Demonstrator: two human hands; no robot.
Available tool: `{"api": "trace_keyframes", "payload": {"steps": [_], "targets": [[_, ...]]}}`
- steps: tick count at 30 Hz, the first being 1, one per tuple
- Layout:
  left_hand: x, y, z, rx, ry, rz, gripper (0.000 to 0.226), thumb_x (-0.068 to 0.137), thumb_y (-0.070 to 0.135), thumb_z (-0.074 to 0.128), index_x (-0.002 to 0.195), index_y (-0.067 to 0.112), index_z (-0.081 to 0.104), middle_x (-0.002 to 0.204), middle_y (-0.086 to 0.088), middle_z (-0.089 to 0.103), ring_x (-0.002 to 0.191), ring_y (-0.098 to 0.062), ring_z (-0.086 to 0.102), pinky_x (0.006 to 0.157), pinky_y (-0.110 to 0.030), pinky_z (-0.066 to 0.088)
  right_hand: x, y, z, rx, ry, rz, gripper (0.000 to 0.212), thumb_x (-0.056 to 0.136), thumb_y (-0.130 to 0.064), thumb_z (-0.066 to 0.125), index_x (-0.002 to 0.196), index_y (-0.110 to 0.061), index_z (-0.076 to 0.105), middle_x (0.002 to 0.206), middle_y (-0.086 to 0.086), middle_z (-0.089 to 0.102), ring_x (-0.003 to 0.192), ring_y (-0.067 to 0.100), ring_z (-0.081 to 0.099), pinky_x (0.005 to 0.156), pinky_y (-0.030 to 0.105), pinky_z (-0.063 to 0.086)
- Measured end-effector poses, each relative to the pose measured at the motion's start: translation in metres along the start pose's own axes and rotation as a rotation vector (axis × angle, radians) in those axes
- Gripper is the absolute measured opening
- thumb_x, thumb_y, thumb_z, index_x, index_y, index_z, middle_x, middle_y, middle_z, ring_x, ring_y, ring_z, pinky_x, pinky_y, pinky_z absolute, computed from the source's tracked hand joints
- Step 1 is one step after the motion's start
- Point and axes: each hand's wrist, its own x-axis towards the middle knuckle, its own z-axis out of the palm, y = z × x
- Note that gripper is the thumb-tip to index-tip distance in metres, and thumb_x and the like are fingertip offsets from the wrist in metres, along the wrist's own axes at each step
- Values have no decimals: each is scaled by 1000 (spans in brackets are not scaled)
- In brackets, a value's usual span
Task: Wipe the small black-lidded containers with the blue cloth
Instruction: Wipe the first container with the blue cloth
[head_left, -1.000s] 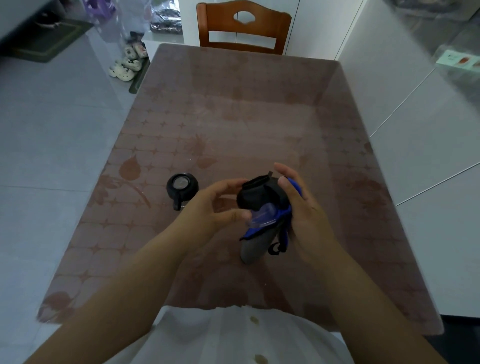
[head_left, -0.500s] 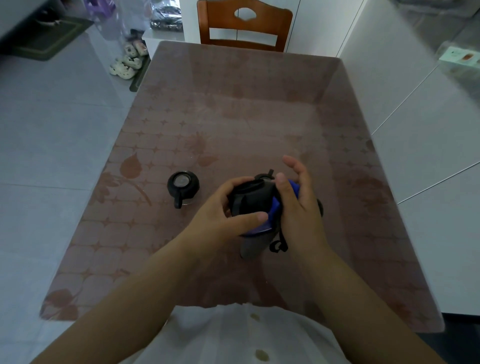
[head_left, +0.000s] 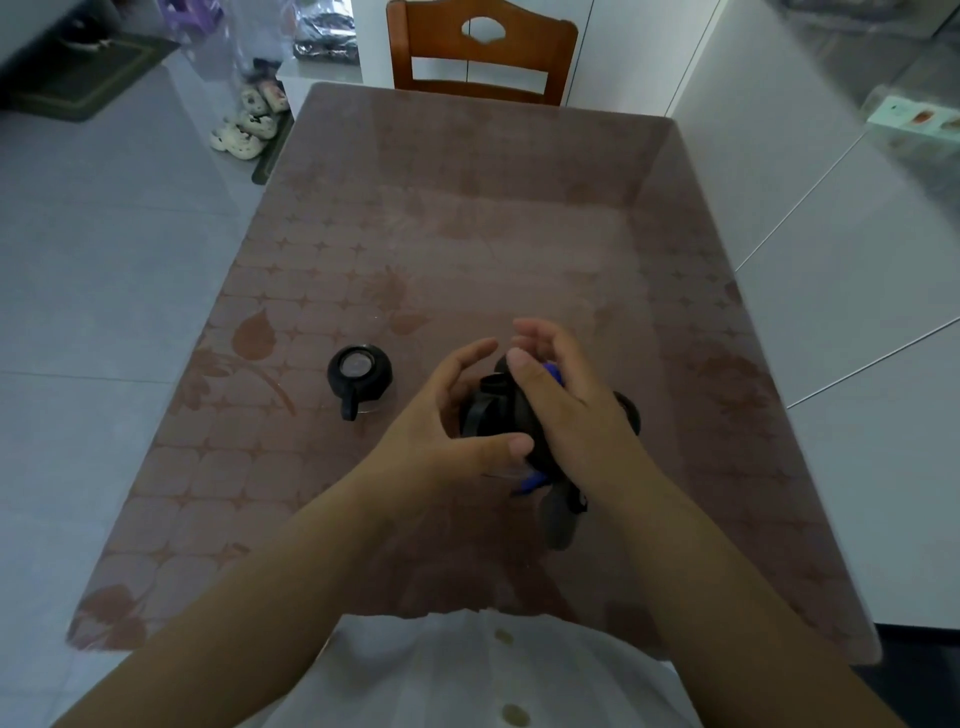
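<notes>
Between both hands sits a small black-lidded container (head_left: 493, 413), held just above the table near its middle. My left hand (head_left: 447, 421) grips its left side, thumb across the front. My right hand (head_left: 566, 410) presses the blue cloth (head_left: 551, 371) onto its right side; a blue corner and a grey end of the cloth hang below the wrist. A second black-lidded container (head_left: 359, 375) with a side handle stands on the table to the left, untouched. Another dark round piece (head_left: 629, 410) peeks out behind my right wrist.
The brown patterned table (head_left: 467, 234) has a glass top. A wooden chair (head_left: 480, 57) stands at the far end. A white cabinet (head_left: 831, 260) runs along the right side. Slippers (head_left: 244, 130) lie on the grey floor at the far left.
The held container has turned from tilted toward me to lid-up. My right hand slid over its top and right side with the cloth, and my left hand shifted its grip lower.
</notes>
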Motion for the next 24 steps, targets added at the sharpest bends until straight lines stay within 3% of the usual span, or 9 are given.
{"api": "trace_keyframes", "payload": {"steps": [2, 6, 10, 12, 15, 17, 19, 22, 24], "targets": [[1, -2, 0, -38, -31, -7, 85, 58, 21, 77, 134, 32, 41, 126, 0, 62, 112, -19, 64, 85, -31, 56, 2, 6, -2, 157, -10, 88, 23, 95, -41, 44, 115, -34, 50, 123, -3, 52, 111, 17, 56, 96, 41, 49], [3, -6, 0, -156, -47, -23, 85, 55, 18, 84, 131, 29, 46, 119, -6, 66, 108, -24, 66, 79, -28, 55, 1, 15, -1, 453, 37, 155, 22, 99, -30, 36, 103, -26, 58, 114, 3, 60, 104, 18, 62, 90, 35, 52], [6, -6, 0, -225, -45, -6, 88, 47, 40, 92, 125, 34, 53, 114, -4, 70, 105, -25, 67, 79, -29, 56, 0, 16, 1, 720, 128, 319, 31, 95, -35, 41, 94, -16, 65, 111, 12, 64, 109, 35, 58, 97, 47, 48], [6, -5, 2, -249, -11, 6, 89, 45, 38, 92, 125, 36, 52, 108, -1, 72, 101, -21, 69, 76, -25, 55, -3, 14, 0, 654, 154, 306, 33, 95, -38, 41, 98, -15, 63, 117, 17, 62, 110, 35, 59, 98, 46, 47], [6, -6, 5, -195, 24, 36, 91, 48, 34, 89, 128, 37, 46, 106, -1, 72, 101, -19, 68, 78, -26, 55, -9, 2, 0, 334, 65, 88, 30, 94, -39, 39, 113, -20, 53, 111, 1, 60, 93, 4, 63, 79, 20, 53], [6, -5, 5, -177, 23, 56, 85, 53, 28, 82, 129, 37, 45, 104, 1, 73, 102, -21, 67, 83, -30, 56, -10, -2, 1, 206, 33, 0, 40, 86, -46, 40, 119, -23, 48, 113, -6, 56, 88, -6, 61, 74, 11, 49], [7, -4, 4, -145, 11, 63, 76, 59, 27, 74, 129, 38, 46, 108, -1, 71, 104, -22, 67, 85, -33, 55, -9, -2, -1, 227, 38, -18, 45, 81, -49, 40, 117, -24, 49, 115, -7, 55, 93, -5, 60, 80, 14, 49], [9, -6, 0, -160, -17, 67, 69, 59, 25, 71, 124, 37, 50, 107, -1, 70, 97, -17, 69, 76, -26, 55, -6, 3, -3, 367, 68, 52, 37, 83, -53, 40, 107, -30, 55, 112, -6, 58, 110, 13, 59, 99, 35, 47], [9, -8, 0, -209, -20, 45, 67, 58, 25, 71, 122, 32, 52, 101, 2, 73, 93, -16, 70, 72, -24, 56, -6, 5, -4, 429, 70, 103, 31, 89, -46, 38, 105, -28, 57, 113, -1, 59, 113, 23, 58, 102, 43, 45]]}}
